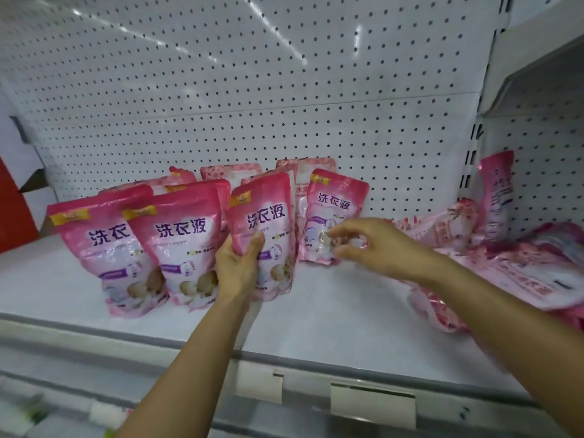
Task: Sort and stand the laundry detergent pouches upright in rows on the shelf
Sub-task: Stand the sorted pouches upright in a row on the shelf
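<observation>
Head view: a white shelf (331, 314) backed by a perforated panel (252, 90) is seen, and pink laundry detergent pouches are spread along it. On the right, a loose heap of pouches (518, 273) is left lying flat and overlapping, not yet stood up. On the left and centre, a front row of upright pouches is formed, with more pouches stood behind it against the panel. The third front pouch (268, 216) is gripped at its lower left edge by the left hand (238, 267), thumb laid on the face and fingers curled behind. A smaller-looking pouch (335, 213) is stood further back, just to the right. The right hand (376, 245) is held in front of that pouch's lower part with fingers bent as if pinching; it is blurred, so contact cannot be told.

The pouches are judged soft, liquid-filled and fairly heavy for their size, with glossy film that may slip. They are likely best taken by both side seams near the middle, then settled on the gusseted base so the slumping contents do not tip them.
</observation>
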Demonstrator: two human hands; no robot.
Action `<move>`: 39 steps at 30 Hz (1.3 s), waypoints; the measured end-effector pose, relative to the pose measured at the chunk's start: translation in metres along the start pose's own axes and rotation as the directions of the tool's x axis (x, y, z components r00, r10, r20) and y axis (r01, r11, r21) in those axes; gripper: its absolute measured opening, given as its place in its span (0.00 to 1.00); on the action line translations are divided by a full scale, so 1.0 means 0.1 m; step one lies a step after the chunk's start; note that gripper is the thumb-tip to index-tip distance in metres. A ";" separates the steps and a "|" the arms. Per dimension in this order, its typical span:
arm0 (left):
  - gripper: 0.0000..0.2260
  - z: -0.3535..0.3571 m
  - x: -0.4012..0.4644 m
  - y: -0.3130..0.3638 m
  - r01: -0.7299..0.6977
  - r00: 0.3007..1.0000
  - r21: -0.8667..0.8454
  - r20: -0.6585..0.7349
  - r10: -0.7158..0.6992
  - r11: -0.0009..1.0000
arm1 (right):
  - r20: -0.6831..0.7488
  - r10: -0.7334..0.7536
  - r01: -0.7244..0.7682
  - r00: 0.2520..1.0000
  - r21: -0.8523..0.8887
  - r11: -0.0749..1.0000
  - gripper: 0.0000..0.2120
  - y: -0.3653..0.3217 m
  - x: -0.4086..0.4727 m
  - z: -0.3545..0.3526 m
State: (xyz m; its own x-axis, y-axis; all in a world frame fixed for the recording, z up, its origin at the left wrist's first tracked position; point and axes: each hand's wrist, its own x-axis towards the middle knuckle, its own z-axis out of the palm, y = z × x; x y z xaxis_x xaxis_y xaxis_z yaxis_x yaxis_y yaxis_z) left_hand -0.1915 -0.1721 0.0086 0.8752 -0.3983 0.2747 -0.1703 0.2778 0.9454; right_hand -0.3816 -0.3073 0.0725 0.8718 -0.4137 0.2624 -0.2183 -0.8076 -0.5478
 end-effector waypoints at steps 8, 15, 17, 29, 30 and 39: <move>0.23 -0.08 -0.26 -0.12 -0.242 0.956 0.232 -0.111 0.273 0.942 | -0.198 0.441 -0.458 0.876 -0.631 0.626 0.42 0.26 -0.75 0.16; 0.06 0.29 -0.90 0.01 -0.368 0.894 0.228 0.354 0.275 0.901 | -0.365 0.386 -0.528 0.847 -0.651 0.545 0.15 0.47 -0.95 0.32; 0.07 0.43 -0.95 0.00 -0.200 0.846 0.263 0.532 0.031 0.944 | -0.364 0.290 -0.457 0.885 -0.566 0.686 0.12 0.41 -1.00 0.35; 0.24 0.72 -0.64 0.01 0.780 0.470 0.071 0.590 -0.656 0.622 | -0.394 -0.348 0.258 0.851 -0.264 0.929 0.19 0.28 -1.36 0.93; 0.21 0.71 -0.62 0.06 0.752 0.517 0.047 0.578 -0.632 0.658 | -0.373 -0.374 0.269 0.849 -0.304 0.914 0.19 0.28 -1.36 0.92; 0.13 0.63 -0.47 0.47 0.126 0.930 -0.152 0.362 -0.063 0.980 | -0.320 -0.145 0.007 0.936 -0.393 0.919 0.29 0.05 -1.27 0.49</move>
State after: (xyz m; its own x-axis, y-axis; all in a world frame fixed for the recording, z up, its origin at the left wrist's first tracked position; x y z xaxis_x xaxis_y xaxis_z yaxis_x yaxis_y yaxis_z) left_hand -0.2692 -0.1953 0.0509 0.6603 -0.7046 0.2597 0.0119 0.3556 0.9345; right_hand -0.4719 -0.2388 -0.0024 0.7071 -0.4051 0.5795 -0.3667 -0.9109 -0.1893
